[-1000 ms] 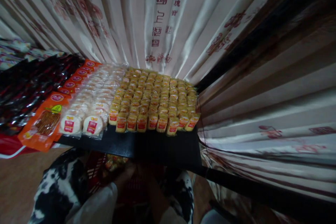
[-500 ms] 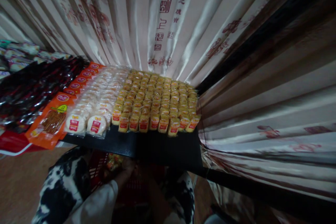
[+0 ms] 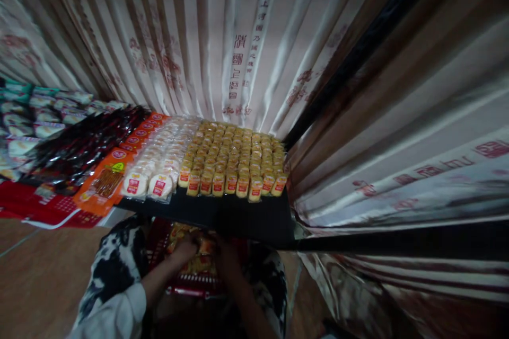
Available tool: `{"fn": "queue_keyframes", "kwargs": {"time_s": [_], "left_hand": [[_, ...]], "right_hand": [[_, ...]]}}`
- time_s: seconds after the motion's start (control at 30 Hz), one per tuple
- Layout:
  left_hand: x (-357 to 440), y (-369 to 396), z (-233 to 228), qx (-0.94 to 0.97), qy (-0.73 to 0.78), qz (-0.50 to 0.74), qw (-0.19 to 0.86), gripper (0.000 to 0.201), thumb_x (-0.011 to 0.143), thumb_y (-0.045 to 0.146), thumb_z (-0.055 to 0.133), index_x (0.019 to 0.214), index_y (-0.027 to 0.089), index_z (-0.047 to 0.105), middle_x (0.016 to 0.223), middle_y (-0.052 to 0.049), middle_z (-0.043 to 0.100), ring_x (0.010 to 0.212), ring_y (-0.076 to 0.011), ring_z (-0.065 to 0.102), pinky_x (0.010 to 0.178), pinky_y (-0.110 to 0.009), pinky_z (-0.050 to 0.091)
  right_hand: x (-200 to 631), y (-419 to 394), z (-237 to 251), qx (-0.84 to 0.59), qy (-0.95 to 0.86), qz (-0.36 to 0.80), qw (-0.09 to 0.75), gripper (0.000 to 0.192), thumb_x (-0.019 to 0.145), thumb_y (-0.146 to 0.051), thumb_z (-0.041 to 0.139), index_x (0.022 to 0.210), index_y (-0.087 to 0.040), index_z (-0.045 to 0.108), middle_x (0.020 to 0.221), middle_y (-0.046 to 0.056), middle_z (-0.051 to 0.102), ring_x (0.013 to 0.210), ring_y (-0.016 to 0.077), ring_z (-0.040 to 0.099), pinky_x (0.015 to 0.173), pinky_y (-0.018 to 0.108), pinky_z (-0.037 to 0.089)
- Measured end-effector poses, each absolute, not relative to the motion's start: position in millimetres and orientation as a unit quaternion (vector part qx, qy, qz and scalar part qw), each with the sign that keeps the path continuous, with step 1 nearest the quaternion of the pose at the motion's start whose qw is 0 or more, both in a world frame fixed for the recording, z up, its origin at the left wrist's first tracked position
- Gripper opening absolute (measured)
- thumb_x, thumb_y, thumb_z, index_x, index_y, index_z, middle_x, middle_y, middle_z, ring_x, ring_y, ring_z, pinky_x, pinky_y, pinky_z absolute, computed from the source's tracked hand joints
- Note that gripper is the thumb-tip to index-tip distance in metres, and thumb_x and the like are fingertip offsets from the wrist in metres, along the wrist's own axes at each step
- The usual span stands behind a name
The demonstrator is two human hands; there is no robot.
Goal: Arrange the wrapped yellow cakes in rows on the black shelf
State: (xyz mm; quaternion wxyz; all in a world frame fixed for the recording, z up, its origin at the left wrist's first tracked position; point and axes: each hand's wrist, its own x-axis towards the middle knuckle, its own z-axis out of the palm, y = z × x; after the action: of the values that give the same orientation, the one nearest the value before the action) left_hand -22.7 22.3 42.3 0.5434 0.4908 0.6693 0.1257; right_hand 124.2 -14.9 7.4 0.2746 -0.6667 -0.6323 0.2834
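Both hands are down inside a red plastic basket (image 3: 191, 292) held between my knees, partly under the table's front edge. Yellow wrapped snack packs (image 3: 199, 265) lie in the basket. My left hand (image 3: 187, 246) is over them with its fingers curled closed; what they hold is not clear. My right hand (image 3: 226, 254) is in deep shadow at the basket's right side, its fingers mostly hidden. An orange-and-yellow wrapped pack (image 3: 205, 246) shows between the two hands. On the black table (image 3: 250, 220) above stand rows of small yellow wrapped cakes (image 3: 234, 161).
Left of the cakes are white round wrapped cakes (image 3: 159, 185), orange snack bags (image 3: 105, 183), dark shiny packs (image 3: 95, 143) and white-green packs (image 3: 47, 111). A red basket with a white handle (image 3: 51, 212) is at far left. Pleated printed curtains (image 3: 207, 37) hang behind and at right.
My view has shifted, showing more of the basket and its yellow packs. My hands remain low in the basket, and the orange-and-yellow pack between them now shows more clearly.
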Motion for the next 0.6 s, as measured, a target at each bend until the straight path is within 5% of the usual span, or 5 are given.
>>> {"fn": "queue_keyframes", "kwargs": {"time_s": [0.2,0.43,0.6], "left_hand": [[-31,12,68,0.552,0.561,0.159,0.595,0.039,0.073,0.034,0.052,0.105,0.013,0.060,0.059,0.003,0.052,0.056,-0.0120,0.046,0.055,-0.023,0.038],[-28,10,119,0.605,0.470,0.185,0.616,0.060,0.069,0.040,0.058,0.122,0.015,0.047,0.065,0.004,0.051,0.059,-0.0100,0.043,0.056,-0.021,0.034],[-10,18,140,0.606,0.450,0.219,0.619,0.058,0.069,0.034,0.055,0.122,0.013,0.046,0.061,0.006,0.045,0.054,-0.0080,0.039,0.053,-0.020,0.031]], "right_hand": [[136,-30,49,-0.607,-0.618,0.449,0.217,0.039,0.071,-0.016,0.053,0.109,-0.020,0.063,0.108,0.006,0.066,0.098,0.0196,0.062,0.088,0.030,0.045],[148,-39,88,-0.623,-0.595,0.403,0.310,0.033,0.072,-0.027,0.054,0.102,-0.019,0.065,0.104,0.009,0.067,0.097,0.0229,0.061,0.088,0.036,0.045],[159,-37,101,-0.592,-0.593,0.389,0.384,0.032,0.077,-0.032,0.051,0.105,-0.020,0.063,0.103,0.007,0.066,0.095,0.0205,0.061,0.086,0.033,0.046]]}}
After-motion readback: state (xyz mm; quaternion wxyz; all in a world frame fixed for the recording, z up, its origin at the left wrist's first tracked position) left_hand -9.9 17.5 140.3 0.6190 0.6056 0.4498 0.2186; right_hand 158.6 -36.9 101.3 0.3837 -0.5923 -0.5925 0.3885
